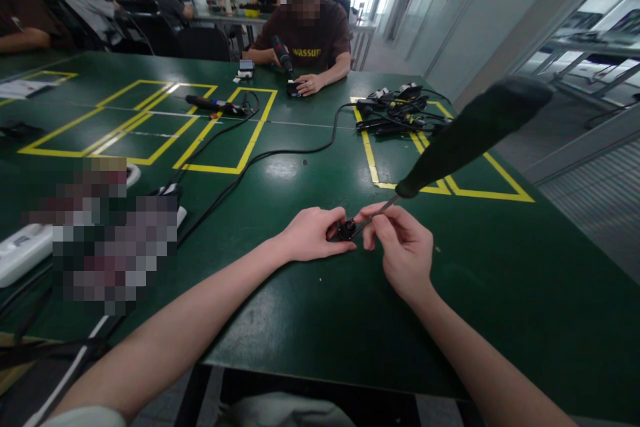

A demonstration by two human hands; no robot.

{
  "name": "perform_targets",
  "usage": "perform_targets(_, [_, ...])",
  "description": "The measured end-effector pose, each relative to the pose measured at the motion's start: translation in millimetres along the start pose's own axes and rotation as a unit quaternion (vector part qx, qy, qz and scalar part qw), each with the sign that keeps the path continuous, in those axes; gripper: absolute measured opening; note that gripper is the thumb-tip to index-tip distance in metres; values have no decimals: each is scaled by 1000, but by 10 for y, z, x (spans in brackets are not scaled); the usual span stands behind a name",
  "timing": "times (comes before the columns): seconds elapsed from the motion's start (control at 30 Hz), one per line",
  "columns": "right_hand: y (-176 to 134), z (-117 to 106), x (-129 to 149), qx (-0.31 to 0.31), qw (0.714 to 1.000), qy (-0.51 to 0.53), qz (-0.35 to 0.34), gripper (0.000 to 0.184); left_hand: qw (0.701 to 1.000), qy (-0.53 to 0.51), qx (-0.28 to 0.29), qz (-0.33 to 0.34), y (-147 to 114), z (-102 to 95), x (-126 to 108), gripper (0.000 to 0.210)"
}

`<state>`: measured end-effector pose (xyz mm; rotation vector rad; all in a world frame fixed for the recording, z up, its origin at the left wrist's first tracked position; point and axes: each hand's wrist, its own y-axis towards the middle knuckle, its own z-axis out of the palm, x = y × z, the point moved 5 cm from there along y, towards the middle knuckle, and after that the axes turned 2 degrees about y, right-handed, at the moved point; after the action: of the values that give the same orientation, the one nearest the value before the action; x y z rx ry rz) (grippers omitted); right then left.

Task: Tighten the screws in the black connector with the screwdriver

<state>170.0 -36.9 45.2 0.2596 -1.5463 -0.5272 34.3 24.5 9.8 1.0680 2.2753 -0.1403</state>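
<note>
Two hands [314, 233] [407, 250] hold a screwdriver [470, 138] and black part [345, 231], yellow container [252, 13] beyond.

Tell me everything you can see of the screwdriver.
The screwdriver has a long, dark handle, plastic-looking with a rounded end, and a thin, metallic-looking shaft. It slants, handle up and to the picture's right, above the green table. The right hand pinches its shaft; its lower end nears the small black part, contact unclear.

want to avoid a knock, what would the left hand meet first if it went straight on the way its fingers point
Probably the right hand, just ahead of the left hand; depth is unclear, though, so the thin grey metal shaft of the long, dark-handled screwdriver might come first.
</note>
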Motion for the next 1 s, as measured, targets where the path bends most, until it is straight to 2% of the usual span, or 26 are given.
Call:
perform_targets(0.27, [4, 10, 12, 11, 1000, -7, -22, 22, 1000, 7, 4, -5, 3, 7, 4, 37])
perform_targets(0.4, [-1, -33, -16, -25, 999, -29, -6, 10, 1000, 5, 11, -7, 2, -5, -3, 38])
perform_targets(0.57, [-5, -60, -30, -57, 998, -14, -1, 13, 1000, 4, 13, -11, 5, -7, -6, 38])
perform_targets(0.83, [0, -30, -30, -12, 1000, 1, 8, 21, 1000, 7, 3, 1, -1, 2, -3, 37])
perform_targets(1.0, [10, -35, 2, -17, 1000, -6, -16, 12, 1000, 10, 0, 0, 3, -3, -4, 38])
